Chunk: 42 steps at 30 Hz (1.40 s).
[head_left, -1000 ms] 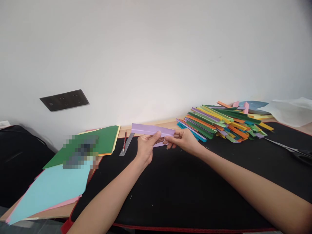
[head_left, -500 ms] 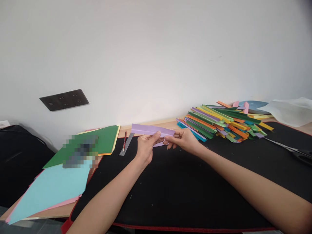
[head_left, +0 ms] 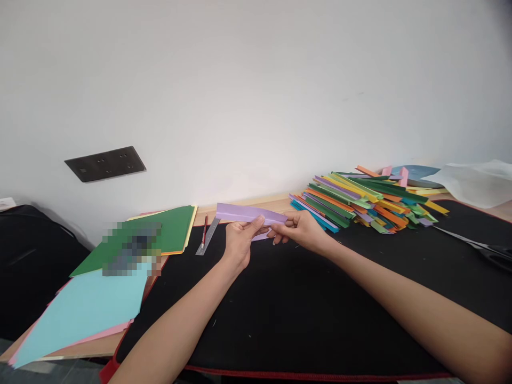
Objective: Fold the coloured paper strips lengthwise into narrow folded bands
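A purple paper strip (head_left: 238, 213) with a crease along its length is held up above the black mat (head_left: 304, 320). My left hand (head_left: 240, 240) grips it from below near the middle, thumb pressed on its face. At the strip's right end my right hand (head_left: 300, 229) pinches it, fingers closed and partly hidden behind. Another bit of purple paper (head_left: 261, 236) shows below the strip, between the two hands; whether it is part of the same piece I cannot tell.
Right of my hands lies a heap of folded coloured paper strips (head_left: 352, 197), with scissors (head_left: 480, 245) beyond. A ruler (head_left: 208, 237) and a pencil (head_left: 205, 232) lie to the left, near green sheets (head_left: 176, 232) and light blue sheets (head_left: 88, 309). The wall rises behind the table.
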### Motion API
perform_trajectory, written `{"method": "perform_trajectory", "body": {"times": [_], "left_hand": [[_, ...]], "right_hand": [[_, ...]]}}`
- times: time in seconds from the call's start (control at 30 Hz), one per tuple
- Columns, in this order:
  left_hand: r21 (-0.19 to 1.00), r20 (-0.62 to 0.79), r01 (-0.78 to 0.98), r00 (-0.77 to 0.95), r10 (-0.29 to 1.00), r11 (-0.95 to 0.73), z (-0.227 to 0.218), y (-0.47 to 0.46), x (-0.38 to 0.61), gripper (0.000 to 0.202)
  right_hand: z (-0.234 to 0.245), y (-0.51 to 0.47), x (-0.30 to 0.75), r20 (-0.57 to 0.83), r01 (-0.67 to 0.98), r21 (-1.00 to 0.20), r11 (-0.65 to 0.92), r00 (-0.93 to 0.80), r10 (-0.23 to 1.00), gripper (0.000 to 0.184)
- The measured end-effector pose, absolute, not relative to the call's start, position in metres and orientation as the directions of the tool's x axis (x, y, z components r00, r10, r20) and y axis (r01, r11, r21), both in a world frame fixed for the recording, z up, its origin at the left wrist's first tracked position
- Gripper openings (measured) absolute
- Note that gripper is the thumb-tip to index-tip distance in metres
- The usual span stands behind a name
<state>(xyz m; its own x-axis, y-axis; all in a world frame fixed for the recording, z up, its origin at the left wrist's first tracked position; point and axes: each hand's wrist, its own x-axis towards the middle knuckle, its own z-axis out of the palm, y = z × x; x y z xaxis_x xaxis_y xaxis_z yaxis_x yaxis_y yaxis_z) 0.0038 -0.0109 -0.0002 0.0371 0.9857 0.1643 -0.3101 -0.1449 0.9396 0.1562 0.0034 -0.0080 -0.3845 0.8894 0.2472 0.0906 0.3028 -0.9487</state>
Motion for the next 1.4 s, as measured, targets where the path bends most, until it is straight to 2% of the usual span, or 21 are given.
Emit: {"method": "perform_trajectory", "body": {"times": [0.27,0.53,0.7,0.8,0.93,1.07,1.17,1.27,1.4], "left_hand": [[0.943,0.168,-0.294,0.021,0.985,-0.155,0.001,-0.011,0.004,0.024],[0.937,0.175,-0.305,-0.010,0.985,-0.170,-0.003,-0.005,0.001,0.024],[0.912,0.239,-0.327,-0.067,0.969,-0.248,0.006,0.000,-0.008,0.028],[0.942,0.190,-0.261,-0.103,0.976,-0.211,0.012,-0.002,-0.008,0.027],[0.994,0.068,-0.084,0.043,0.997,-0.064,0.008,-0.006,-0.004,0.024],[0.993,0.065,0.075,0.300,0.952,-0.092,0.002,-0.010,-0.001,0.022],[0.986,0.032,0.136,0.408,0.913,-0.095,0.002,-0.015,0.000,0.017],[0.984,0.010,0.160,0.419,0.908,-0.084,0.003,-0.017,0.002,0.017],[0.977,0.053,0.178,0.330,0.943,-0.117,0.000,-0.015,0.002,0.024]], "right_hand": [[-0.010,0.004,0.158,0.276,0.124,-0.929,0.349,-0.395,0.876,0.026],[-0.008,0.004,0.159,0.263,0.119,-0.936,0.330,-0.383,0.885,0.031],[-0.008,0.008,0.167,0.255,0.109,-0.948,0.299,-0.306,0.917,0.033],[-0.011,0.012,0.170,0.263,0.075,-0.954,0.289,-0.246,0.933,0.035],[-0.014,0.014,0.166,0.277,0.012,-0.958,0.286,-0.219,0.936,0.038],[-0.014,0.010,0.160,0.255,-0.032,-0.966,0.257,-0.303,0.918,0.051],[-0.013,0.007,0.158,0.233,-0.062,-0.972,0.227,-0.358,0.904,0.049],[-0.011,0.006,0.158,0.208,-0.085,-0.978,0.190,-0.341,0.917,0.043],[-0.013,0.009,0.158,0.166,-0.122,-0.983,0.139,-0.244,0.955,0.045]]}}
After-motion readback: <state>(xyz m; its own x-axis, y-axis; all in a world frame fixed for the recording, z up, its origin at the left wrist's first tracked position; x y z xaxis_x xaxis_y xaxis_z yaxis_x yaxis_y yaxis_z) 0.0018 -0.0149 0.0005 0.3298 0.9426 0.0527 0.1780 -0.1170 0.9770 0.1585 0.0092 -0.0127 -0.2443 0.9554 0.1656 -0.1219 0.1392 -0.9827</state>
